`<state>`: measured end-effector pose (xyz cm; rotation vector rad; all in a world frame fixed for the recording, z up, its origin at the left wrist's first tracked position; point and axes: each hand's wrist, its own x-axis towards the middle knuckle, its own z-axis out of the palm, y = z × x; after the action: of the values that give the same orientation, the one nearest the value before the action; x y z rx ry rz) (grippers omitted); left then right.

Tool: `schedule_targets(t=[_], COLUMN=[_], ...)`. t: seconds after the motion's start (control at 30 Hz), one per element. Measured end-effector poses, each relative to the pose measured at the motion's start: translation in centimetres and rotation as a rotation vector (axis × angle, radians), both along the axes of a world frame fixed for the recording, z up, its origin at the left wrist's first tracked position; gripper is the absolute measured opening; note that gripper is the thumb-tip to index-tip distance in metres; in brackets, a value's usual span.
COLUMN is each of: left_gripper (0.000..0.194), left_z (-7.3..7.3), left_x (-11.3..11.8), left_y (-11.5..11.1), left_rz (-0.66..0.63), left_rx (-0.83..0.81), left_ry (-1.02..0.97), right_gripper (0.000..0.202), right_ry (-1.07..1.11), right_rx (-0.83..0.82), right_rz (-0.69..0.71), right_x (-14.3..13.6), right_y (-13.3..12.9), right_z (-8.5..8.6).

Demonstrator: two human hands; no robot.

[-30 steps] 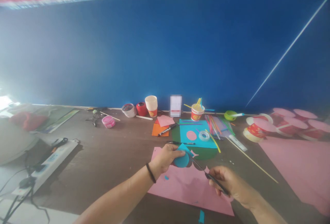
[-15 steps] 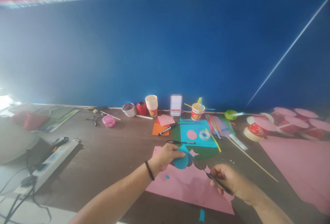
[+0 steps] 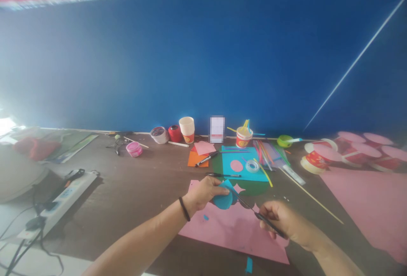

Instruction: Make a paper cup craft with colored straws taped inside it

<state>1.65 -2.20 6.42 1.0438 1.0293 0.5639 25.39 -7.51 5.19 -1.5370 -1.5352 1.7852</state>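
Observation:
My left hand [image 3: 208, 192] pinches a piece of blue paper [image 3: 224, 201] between thumb and fingers; its lower edge is cut round. In my right hand [image 3: 276, 218] is a pair of scissors [image 3: 246, 204] with dark handles, fingers wrapped round them. The blades point up and left and their tips meet the blue paper near my left thumb. Whether the blades are apart is too blurred to tell. Below both hands lies a pink sheet [image 3: 232, 233] with curved cut-outs along its far edge. A small blue scrap [image 3: 206, 217] rests on it, and another blue scrap [image 3: 249, 265] lies nearer me.
Behind my hands are a blue sheet [image 3: 260, 172] bearing a pink circle and a tape roll [image 3: 252, 165], and pens [image 3: 206, 159]. Paper cups [image 3: 186, 129] line the wall. Decorated cups [image 3: 318, 159] and a large pink sheet [image 3: 369, 204] are at right, a power strip [image 3: 65, 199] at left.
Almost nothing differs. Both hands keep their places, and the scissors stay at the blue paper, which has shifted very slightly.

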Motion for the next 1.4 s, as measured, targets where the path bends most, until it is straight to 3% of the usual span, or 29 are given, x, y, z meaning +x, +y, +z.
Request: schedule_targets(t=[0.83,1.17,1.4], left_gripper=[0.033,0.025,0.019], left_z=[-0.2,-0.4,0.4], left_x=[-0.6,-0.8,-0.6], left_y=[0.2,0.3,0.2], left_rz=[-0.117,-0.142,-0.193], left_rx=[-0.038,-0.002,0.033], left_ry=[0.047,0.096,0.162], right_gripper=[0.027,0.029,0.029], right_ry=[0.051,0.105,0.08], right_rx=[-0.007,0.012,0.023], right_rz=[0.052,0.051,0.067], right_x=[-0.3,0.4,0.3], right_y=[0.0,0.0,-0.1], right_z=[2.4,-0.1,0.0])
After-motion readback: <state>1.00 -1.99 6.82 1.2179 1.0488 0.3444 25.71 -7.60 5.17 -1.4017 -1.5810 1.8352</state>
